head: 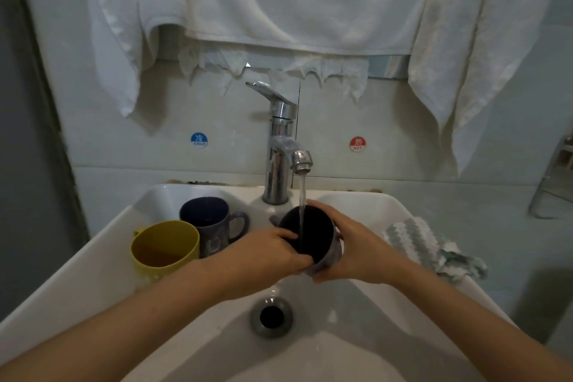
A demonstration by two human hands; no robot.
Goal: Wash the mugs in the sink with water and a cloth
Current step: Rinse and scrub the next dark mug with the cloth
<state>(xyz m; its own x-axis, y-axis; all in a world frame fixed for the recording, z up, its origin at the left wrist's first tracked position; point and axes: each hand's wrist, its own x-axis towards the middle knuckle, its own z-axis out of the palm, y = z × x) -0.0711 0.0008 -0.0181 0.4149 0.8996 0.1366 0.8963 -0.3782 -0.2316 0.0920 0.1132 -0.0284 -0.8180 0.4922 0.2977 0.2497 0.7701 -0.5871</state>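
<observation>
Three mugs at the sink (341, 335). Dark mug (319, 232) is tilted under the tap (279, 164), above the basin, water (302, 192) running into it. Left hand (263, 254): grip pinching near rim, fingers curled inside. Right hand (356, 245): grip wrapped round outer wall. Yellow mug (164, 245) and blue mug (206, 217) stand upright, side by side, on left ledge. Striped cloth (424, 245) lies on right rim.
</observation>
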